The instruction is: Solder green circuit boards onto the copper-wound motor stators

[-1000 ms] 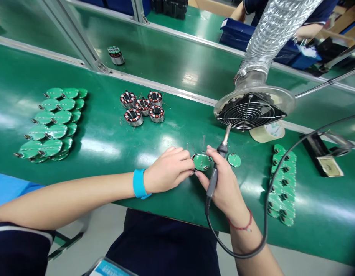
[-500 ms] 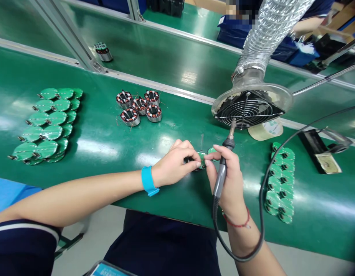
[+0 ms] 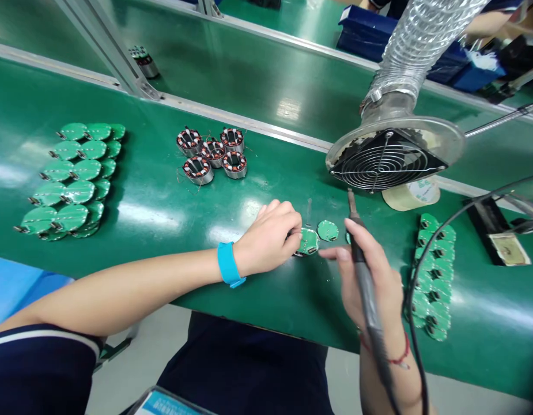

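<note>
My left hand (image 3: 272, 237), with a blue wristband, is closed at the edge of a green circuit board (image 3: 308, 242). Its fingers hide the board's left side and most of what lies under it. A soldering iron (image 3: 365, 282) is gripped in my right hand (image 3: 374, 279), its tip pointing up and away, below the fan. The right index finger and thumb are apart from the board, just to its right. Beyond it lies a loose round circuit board (image 3: 327, 230). A sliver of another board (image 3: 348, 237) shows beside the right hand.
Several motor stators (image 3: 213, 151) stand at the back. Stacked circuit boards (image 3: 78, 170) lie on the left, with more boards (image 3: 433, 276) on the right. A fume extractor fan (image 3: 382, 164) hangs overhead. Near it are a tape roll (image 3: 411, 195) and a soldering iron stand (image 3: 493, 230). The iron's cable (image 3: 415, 300) loops past my right arm.
My right hand has drawn back to the right with the soldering iron, its fingers leaving the board. My left hand stays at the board, more of which is now uncovered.
</note>
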Demonstrator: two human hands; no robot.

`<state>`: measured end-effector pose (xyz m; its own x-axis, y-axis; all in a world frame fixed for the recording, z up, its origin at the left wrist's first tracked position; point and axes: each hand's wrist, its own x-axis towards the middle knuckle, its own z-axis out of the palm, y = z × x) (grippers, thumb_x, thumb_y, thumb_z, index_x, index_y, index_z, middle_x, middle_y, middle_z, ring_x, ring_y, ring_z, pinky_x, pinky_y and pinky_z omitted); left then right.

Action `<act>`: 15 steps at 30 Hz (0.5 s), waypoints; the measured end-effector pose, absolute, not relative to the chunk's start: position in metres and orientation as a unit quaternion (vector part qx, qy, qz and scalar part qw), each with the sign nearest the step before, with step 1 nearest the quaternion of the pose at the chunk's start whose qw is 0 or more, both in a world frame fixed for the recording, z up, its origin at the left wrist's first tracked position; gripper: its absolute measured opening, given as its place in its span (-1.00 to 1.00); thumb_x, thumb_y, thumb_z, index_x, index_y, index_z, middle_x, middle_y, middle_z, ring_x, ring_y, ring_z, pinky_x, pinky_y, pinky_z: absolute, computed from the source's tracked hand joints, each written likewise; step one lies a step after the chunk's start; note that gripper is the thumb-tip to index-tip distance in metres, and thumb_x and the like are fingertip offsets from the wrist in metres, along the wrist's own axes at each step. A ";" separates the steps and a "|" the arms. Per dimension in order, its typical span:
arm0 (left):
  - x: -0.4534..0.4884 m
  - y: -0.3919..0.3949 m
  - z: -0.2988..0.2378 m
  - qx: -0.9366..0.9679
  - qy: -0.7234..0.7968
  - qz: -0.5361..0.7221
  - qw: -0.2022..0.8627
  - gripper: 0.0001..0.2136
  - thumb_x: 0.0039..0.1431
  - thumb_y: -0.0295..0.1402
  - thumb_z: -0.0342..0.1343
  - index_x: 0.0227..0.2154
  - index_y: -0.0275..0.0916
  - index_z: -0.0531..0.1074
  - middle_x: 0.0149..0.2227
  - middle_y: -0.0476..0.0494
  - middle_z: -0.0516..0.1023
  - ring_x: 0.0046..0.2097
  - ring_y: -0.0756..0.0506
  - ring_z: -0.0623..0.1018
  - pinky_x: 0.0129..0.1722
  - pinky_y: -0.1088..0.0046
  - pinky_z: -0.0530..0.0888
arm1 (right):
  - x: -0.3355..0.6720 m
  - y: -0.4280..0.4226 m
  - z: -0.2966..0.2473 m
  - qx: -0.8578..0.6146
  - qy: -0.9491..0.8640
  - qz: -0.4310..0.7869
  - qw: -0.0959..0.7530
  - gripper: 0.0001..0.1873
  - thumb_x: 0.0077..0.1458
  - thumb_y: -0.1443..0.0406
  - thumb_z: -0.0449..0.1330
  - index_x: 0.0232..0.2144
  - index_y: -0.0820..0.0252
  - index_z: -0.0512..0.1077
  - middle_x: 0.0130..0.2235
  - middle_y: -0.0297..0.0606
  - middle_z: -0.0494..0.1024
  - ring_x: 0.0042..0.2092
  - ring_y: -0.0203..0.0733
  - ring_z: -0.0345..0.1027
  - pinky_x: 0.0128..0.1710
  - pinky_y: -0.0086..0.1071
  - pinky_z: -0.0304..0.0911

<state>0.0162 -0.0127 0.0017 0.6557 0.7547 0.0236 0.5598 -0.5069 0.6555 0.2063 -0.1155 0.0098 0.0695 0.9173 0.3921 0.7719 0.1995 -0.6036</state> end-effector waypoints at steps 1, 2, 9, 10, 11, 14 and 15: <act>0.017 -0.013 0.001 0.857 0.387 0.154 0.302 -0.82 0.35 -0.50 0.05 -0.41 -0.20 0.31 -0.27 -0.10 0.41 -0.15 -0.16 0.37 -0.11 0.24 0.33 | 0.209 -0.120 0.010 -0.630 -0.660 0.097 0.397 -0.61 0.42 0.24 0.21 0.25 -0.01 0.46 -0.20 -0.29 0.74 -0.27 -0.12 0.64 -0.20 -0.20 0.54; 0.017 -0.013 0.001 0.860 0.389 0.154 0.292 -0.81 0.34 -0.51 0.05 -0.41 -0.20 0.30 -0.27 -0.10 0.41 -0.15 -0.16 0.37 -0.12 0.25 0.33 | 0.212 -0.124 0.009 -0.633 -0.644 0.094 0.419 -0.64 0.39 0.21 0.26 0.19 0.01 0.52 -0.21 -0.27 0.73 -0.29 -0.12 0.62 -0.24 -0.20 0.54; 0.021 -0.018 -0.009 0.868 0.392 0.179 0.245 -0.80 0.35 -0.52 0.01 -0.42 -0.19 0.28 -0.28 -0.12 0.41 -0.18 -0.16 0.36 -0.15 0.26 0.34 | 0.210 -0.140 0.000 -0.658 -0.492 0.122 0.557 -0.87 0.26 0.19 0.41 -0.23 0.10 0.69 -0.48 -0.35 0.62 -0.58 -0.23 0.49 -0.63 -0.38 0.35; 0.021 -0.019 -0.010 0.869 0.392 0.181 0.241 -0.80 0.36 -0.51 0.00 -0.41 -0.19 0.28 -0.28 -0.12 0.42 -0.18 -0.16 0.37 -0.14 0.26 0.34 | 0.208 -0.140 0.000 -0.660 -0.483 0.124 0.562 -0.88 0.24 0.19 0.42 -0.25 0.10 0.69 -0.47 -0.34 0.64 -0.58 -0.23 0.50 -0.65 -0.38 0.35; 0.021 -0.019 -0.010 0.870 0.392 0.180 0.239 -0.80 0.36 -0.52 -0.01 -0.41 -0.19 0.28 -0.27 -0.13 0.42 -0.18 -0.16 0.37 -0.13 0.26 0.34 | 0.207 -0.140 0.001 -0.663 -0.476 0.126 0.564 -0.88 0.23 0.19 0.43 -0.26 0.10 0.69 -0.46 -0.33 0.65 -0.59 -0.23 0.51 -0.66 -0.39 0.35; 0.020 -0.020 -0.010 0.871 0.394 0.175 0.237 -0.80 0.37 -0.52 -0.01 -0.40 -0.19 0.28 -0.27 -0.14 0.43 -0.17 -0.16 0.37 -0.13 0.25 0.35 | 0.205 -0.139 0.003 -0.671 -0.464 0.134 0.563 -0.86 0.22 0.18 0.44 -0.26 0.12 0.69 -0.44 -0.34 0.67 -0.59 -0.25 0.51 -0.66 -0.41 0.37; 0.020 -0.020 -0.010 0.871 0.394 0.175 0.237 -0.80 0.37 -0.52 -0.01 -0.40 -0.19 0.28 -0.27 -0.14 0.42 -0.17 -0.17 0.37 -0.12 0.25 0.35 | 0.205 -0.139 0.004 -0.671 -0.465 0.133 0.562 -0.84 0.22 0.17 0.44 -0.26 0.13 0.69 -0.44 -0.34 0.67 -0.59 -0.25 0.52 -0.66 -0.42 0.37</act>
<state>0.0202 -0.0198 -0.0098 0.6282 0.7690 0.1182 0.6032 -0.5774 0.5503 0.2046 -0.1389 0.0036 0.5324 0.7736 0.3435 0.4749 0.0630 -0.8778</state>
